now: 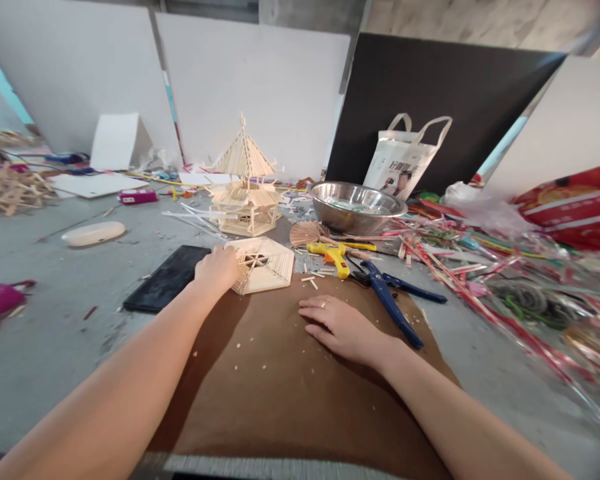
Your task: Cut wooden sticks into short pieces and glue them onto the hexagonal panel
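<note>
My left hand (219, 268) is closed on the left edge of a flat hexagonal roof piece (265, 265) made of wooden sticks, which lies at the far edge of a brown board (280, 387). My right hand (343, 328) rests flat on that board, fingers stretched out and pointing left, holding nothing. A wooden stick pavilion (246, 187) stands upright just behind the hexagonal piece. A yellow glue gun (334, 255) and blue-handled pliers (393, 301) lie beyond my right hand.
A black tablet (166, 277) lies left of the roof piece. A steel bowl (356, 205), a small stick fan (305, 233), a white tote bag (404, 157) and heaps of coloured sticks (480, 260) fill the right. A white oval object (93, 233) lies far left.
</note>
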The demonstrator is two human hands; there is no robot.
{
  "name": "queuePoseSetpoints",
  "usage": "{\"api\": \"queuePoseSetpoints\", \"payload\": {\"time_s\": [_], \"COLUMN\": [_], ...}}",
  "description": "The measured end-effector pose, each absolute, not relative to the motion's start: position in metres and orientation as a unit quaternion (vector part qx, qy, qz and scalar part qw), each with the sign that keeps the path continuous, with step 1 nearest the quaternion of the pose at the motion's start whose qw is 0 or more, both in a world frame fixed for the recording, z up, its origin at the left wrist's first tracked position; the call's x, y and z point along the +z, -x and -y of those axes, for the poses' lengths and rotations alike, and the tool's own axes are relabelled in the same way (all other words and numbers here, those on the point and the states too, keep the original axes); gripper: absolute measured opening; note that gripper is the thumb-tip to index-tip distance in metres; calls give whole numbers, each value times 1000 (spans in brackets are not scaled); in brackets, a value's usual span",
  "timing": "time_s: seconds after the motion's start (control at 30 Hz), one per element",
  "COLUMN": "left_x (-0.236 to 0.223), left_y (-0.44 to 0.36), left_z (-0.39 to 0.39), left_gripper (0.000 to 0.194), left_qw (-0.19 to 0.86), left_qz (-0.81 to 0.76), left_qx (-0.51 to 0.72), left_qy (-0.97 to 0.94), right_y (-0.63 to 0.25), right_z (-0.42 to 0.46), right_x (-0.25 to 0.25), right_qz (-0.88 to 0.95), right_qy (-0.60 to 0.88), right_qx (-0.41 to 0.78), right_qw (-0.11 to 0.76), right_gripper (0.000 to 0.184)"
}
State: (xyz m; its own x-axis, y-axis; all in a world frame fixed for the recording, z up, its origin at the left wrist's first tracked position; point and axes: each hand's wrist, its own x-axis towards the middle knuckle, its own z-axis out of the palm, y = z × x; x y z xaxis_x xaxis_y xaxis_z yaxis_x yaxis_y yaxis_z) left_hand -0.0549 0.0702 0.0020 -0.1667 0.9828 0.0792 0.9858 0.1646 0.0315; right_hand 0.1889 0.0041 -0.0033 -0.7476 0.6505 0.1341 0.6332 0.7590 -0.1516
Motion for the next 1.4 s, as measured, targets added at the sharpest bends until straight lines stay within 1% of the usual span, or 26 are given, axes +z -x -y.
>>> {"api": "queuePoseSetpoints", "payload": {"time_s": [0.17, 0.3, 0.37, 0.63, 0.77, 1.07, 1.4], "left_x": [-1, -2, -2, -4, -3, 0, 1], "left_y": [65, 70, 69, 51, 51, 68, 80], "left_z": [-75, -79, -79, -71, -72, -82, -75], "left_gripper": [36, 34, 34, 32, 31, 29, 33], "left_qw": [28, 6, -2, 33, 7, -20, -20], "left_qz": [777, 779, 767, 714, 706, 746, 781], "left_qx": [-61, -50, -46, -43, -59, -56, -43], "left_qy": [626, 625, 640, 698, 705, 663, 622], "right_y": [-189, -189, -189, -187, -185, -186, -187], "right_z": [-4, -4, -5, -6, -6, -4, -5], "right_x": [-4, -4, -5, -5, -4, -3, -4], "right_qz": [934, 934, 934, 934, 932, 930, 933], "right_qy": [342, 341, 343, 341, 346, 350, 342], "right_qx": [47, 49, 49, 52, 50, 59, 61], "right_qw": [90, 90, 90, 93, 92, 96, 98], "right_gripper": [31, 32, 32, 31, 31, 31, 31]}}
